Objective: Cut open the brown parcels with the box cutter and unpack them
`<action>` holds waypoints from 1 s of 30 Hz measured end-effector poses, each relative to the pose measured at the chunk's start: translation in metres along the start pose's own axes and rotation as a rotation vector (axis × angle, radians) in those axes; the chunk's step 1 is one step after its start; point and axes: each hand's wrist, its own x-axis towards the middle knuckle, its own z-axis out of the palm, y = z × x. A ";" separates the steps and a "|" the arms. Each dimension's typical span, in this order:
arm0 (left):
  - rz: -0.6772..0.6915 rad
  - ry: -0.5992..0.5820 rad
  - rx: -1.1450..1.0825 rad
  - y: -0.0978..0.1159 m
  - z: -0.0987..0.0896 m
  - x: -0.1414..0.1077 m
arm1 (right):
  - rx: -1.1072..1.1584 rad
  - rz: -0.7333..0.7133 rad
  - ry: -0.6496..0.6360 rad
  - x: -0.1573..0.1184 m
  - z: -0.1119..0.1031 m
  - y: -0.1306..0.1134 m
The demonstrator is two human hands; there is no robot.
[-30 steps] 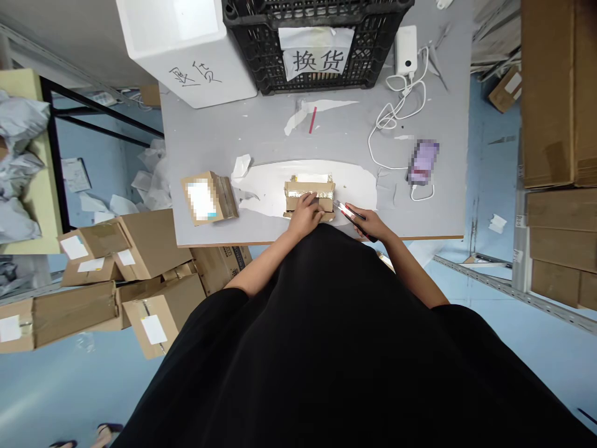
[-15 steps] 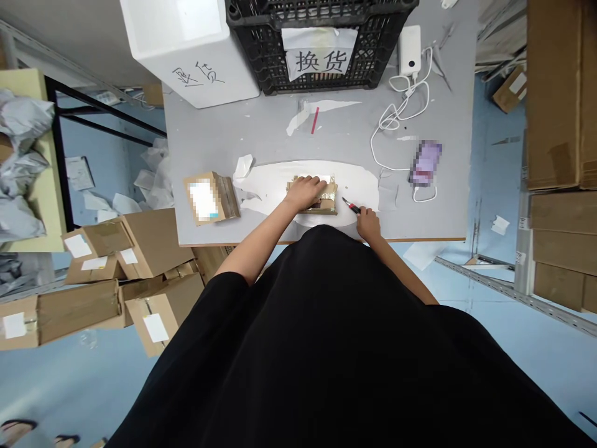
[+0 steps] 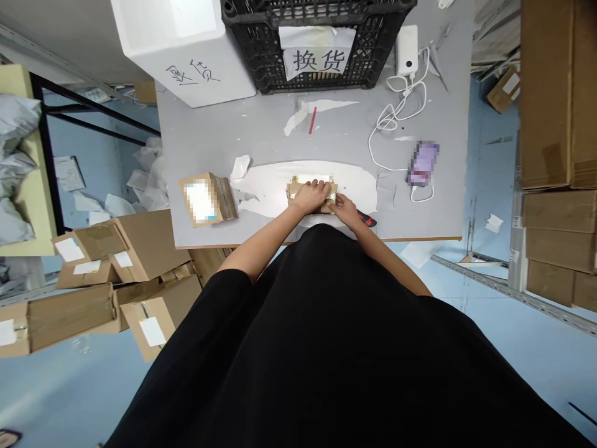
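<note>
Sweeping from the left edge, grey plastic mailer bags (image 3: 13,118) lie heaped on a yellow shelf (image 3: 28,211) with a black metal frame, and loose white plastic wrapping (image 3: 149,177) sits on the floor beyond it. Below these, cardboard boxes with white labels (image 3: 140,249) are piled at odd angles. A white foam box (image 3: 181,56) with handwritten characters stands at the far edge of the grey table (image 3: 261,130), and near the table's front edge lies a small cardboard piece (image 3: 208,199), its label blurred. Next comes a sheet of white paper (image 3: 270,193) stuck flat to the tabletop, and on it sits the taped cardboard parcel (image 3: 311,185), at the middle of the table near the person. The left hand (image 3: 310,196) lies palm down across the parcel, fingers fairly close together and reaching over its top, not visibly gripping. The right hand (image 3: 345,210) presses its fingertips against the parcel's near right corner; how tightly it holds cannot be told. Just right of that hand, a red-and-black box cutter (image 3: 367,218) lies close by the wrist, and whether they touch is unclear. Beyond, a black plastic crate (image 3: 317,62) carries a paper sign reading 换货 (image 3: 317,61). A white power bank (image 3: 407,50) trails a white cable (image 3: 392,121) toward a blurred phone (image 3: 422,163). Flattened cardboard sheets (image 3: 555,93) are stacked at the far right.
</note>
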 end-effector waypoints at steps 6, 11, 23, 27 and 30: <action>0.063 -0.020 0.019 0.008 0.002 0.008 | -0.242 0.022 -0.031 0.004 0.000 -0.012; 0.071 -0.114 -0.002 -0.003 -0.015 0.021 | -0.247 0.016 -0.022 -0.001 0.000 -0.014; -0.437 0.114 -0.146 -0.049 -0.008 0.032 | -0.143 0.074 -0.063 0.006 -0.005 -0.018; -0.478 0.202 -0.184 -0.041 -0.004 0.015 | -0.295 0.181 0.003 0.020 -0.003 -0.043; -0.546 0.300 -0.202 -0.032 -0.003 -0.010 | -0.369 0.192 0.063 0.023 0.005 -0.061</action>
